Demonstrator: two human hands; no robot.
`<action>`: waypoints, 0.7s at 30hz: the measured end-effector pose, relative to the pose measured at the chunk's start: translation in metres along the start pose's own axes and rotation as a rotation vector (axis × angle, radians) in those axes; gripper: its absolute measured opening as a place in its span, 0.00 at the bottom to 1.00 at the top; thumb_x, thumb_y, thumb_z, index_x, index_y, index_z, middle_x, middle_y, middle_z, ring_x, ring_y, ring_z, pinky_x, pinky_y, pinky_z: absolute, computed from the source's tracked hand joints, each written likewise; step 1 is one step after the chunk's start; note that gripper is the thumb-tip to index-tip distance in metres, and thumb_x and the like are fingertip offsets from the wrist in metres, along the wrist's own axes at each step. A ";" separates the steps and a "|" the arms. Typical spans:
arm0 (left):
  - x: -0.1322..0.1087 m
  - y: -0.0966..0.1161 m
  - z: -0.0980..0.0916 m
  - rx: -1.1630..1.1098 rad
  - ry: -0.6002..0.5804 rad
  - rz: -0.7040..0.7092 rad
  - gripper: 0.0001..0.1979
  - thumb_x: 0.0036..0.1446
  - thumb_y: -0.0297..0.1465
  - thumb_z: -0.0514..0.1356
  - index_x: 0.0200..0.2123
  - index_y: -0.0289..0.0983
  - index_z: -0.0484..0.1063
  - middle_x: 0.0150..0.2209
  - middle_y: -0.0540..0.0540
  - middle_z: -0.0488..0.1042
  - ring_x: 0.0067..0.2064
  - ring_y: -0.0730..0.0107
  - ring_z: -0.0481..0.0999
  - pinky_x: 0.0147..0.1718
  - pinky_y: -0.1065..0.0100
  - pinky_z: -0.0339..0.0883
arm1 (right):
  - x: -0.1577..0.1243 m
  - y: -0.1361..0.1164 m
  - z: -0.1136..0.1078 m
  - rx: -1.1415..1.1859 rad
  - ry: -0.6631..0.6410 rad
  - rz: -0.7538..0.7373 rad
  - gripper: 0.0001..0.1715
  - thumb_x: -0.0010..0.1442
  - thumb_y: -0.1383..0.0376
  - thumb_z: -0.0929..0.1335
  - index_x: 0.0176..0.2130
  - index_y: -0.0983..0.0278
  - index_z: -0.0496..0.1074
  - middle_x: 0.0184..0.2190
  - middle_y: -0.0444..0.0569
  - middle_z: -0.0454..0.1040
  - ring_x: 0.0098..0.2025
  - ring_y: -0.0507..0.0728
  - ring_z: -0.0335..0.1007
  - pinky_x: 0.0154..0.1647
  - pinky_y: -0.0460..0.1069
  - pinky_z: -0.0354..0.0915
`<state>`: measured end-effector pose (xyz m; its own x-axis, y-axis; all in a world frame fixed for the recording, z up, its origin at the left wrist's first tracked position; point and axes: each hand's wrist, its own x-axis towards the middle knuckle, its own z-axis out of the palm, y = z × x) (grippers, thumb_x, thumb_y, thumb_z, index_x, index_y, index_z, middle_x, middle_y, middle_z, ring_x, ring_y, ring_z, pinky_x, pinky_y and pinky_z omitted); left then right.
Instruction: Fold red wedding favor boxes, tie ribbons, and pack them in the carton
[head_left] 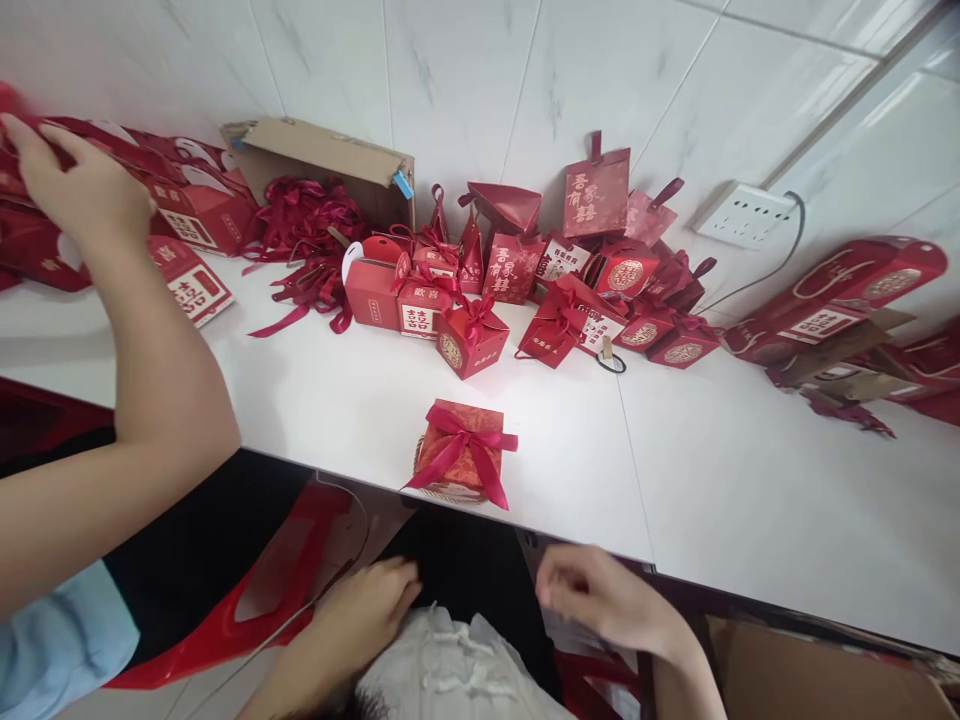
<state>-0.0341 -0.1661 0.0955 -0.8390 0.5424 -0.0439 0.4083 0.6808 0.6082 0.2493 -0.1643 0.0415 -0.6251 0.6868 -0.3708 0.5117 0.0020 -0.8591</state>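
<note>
A small red gift box point(469, 450) tied with a crimson ribbon bow point(466, 440) sits near the front edge of the white table, apart from both hands. My left hand point(375, 600) is below the table edge, over my lap, fingers curled together and slightly blurred, with nothing visible in them. Opposite it, my right hand point(589, 595) is raised by the table edge in a loose fist, and no object shows in it. Behind the bowed box, several finished red boxes point(472, 335) stand in a cluster, some with ribbons.
A co-worker's arm point(150, 330) reaches across the left side toward red boxes point(191, 215). Crimson ribbons point(311, 220) spill from a cardboard box point(322, 150). A power strip point(742, 215) is on the tiled wall. Red packages point(840, 300) lie at right on the white table point(750, 480).
</note>
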 end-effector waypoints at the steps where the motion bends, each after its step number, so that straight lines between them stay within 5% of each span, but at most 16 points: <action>1: -0.023 -0.016 0.012 -0.029 -0.215 0.119 0.13 0.59 0.31 0.54 0.23 0.36 0.67 0.21 0.53 0.66 0.22 0.73 0.67 0.20 0.72 0.64 | 0.011 -0.008 -0.004 0.021 0.034 -0.026 0.23 0.60 0.51 0.66 0.24 0.65 0.67 0.18 0.41 0.65 0.21 0.48 0.59 0.21 0.44 0.55; 4: -0.046 -0.040 0.024 -0.203 -0.936 0.602 0.18 0.58 0.32 0.52 0.17 0.39 0.58 0.17 0.55 0.60 0.20 0.75 0.61 0.20 0.73 0.55 | 0.051 -0.035 -0.011 0.007 0.363 -0.123 0.28 0.61 0.46 0.61 0.21 0.62 0.56 0.18 0.39 0.55 0.21 0.48 0.50 0.23 0.45 0.50; 6: -0.031 -0.034 0.016 -0.305 -1.092 0.739 0.20 0.60 0.36 0.50 0.16 0.39 0.56 0.16 0.54 0.60 0.19 0.75 0.59 0.20 0.71 0.53 | 0.076 -0.046 -0.010 -0.081 0.492 -0.150 0.28 0.60 0.46 0.60 0.21 0.62 0.53 0.17 0.39 0.53 0.21 0.48 0.47 0.23 0.46 0.49; 7: -0.020 -0.027 0.011 -0.358 -1.045 0.749 0.21 0.60 0.38 0.49 0.16 0.39 0.57 0.15 0.53 0.61 0.19 0.74 0.60 0.20 0.71 0.54 | 0.086 -0.048 -0.008 -0.126 0.520 -0.160 0.27 0.60 0.47 0.61 0.21 0.62 0.54 0.17 0.39 0.53 0.21 0.48 0.47 0.23 0.46 0.49; 11: 0.019 0.005 0.017 -0.312 -0.466 0.723 0.12 0.59 0.41 0.53 0.29 0.40 0.67 0.30 0.49 0.72 0.31 0.68 0.70 0.31 0.68 0.63 | 0.102 -0.042 0.001 -0.126 0.564 -0.184 0.25 0.61 0.50 0.60 0.21 0.62 0.54 0.17 0.39 0.54 0.22 0.49 0.49 0.24 0.46 0.50; 16: 0.023 0.004 0.051 -0.181 -0.547 0.755 0.12 0.61 0.42 0.52 0.34 0.40 0.66 0.36 0.50 0.70 0.32 0.70 0.71 0.35 0.67 0.65 | 0.099 -0.034 0.002 0.115 0.526 -0.187 0.25 0.61 0.50 0.61 0.21 0.62 0.57 0.19 0.41 0.57 0.24 0.49 0.53 0.26 0.46 0.53; 21: 0.013 0.000 0.051 -0.383 -0.608 0.631 0.12 0.60 0.38 0.52 0.26 0.40 0.61 0.29 0.51 0.66 0.30 0.71 0.69 0.30 0.70 0.64 | 0.099 -0.033 0.002 0.261 0.495 -0.169 0.26 0.58 0.47 0.63 0.21 0.62 0.58 0.19 0.41 0.58 0.24 0.50 0.54 0.26 0.46 0.55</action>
<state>-0.0265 -0.1343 0.0547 -0.1301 0.9906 0.0418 0.4855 0.0270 0.8738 0.1696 -0.0980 0.0325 -0.3033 0.9506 -0.0657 0.2274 0.0053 -0.9738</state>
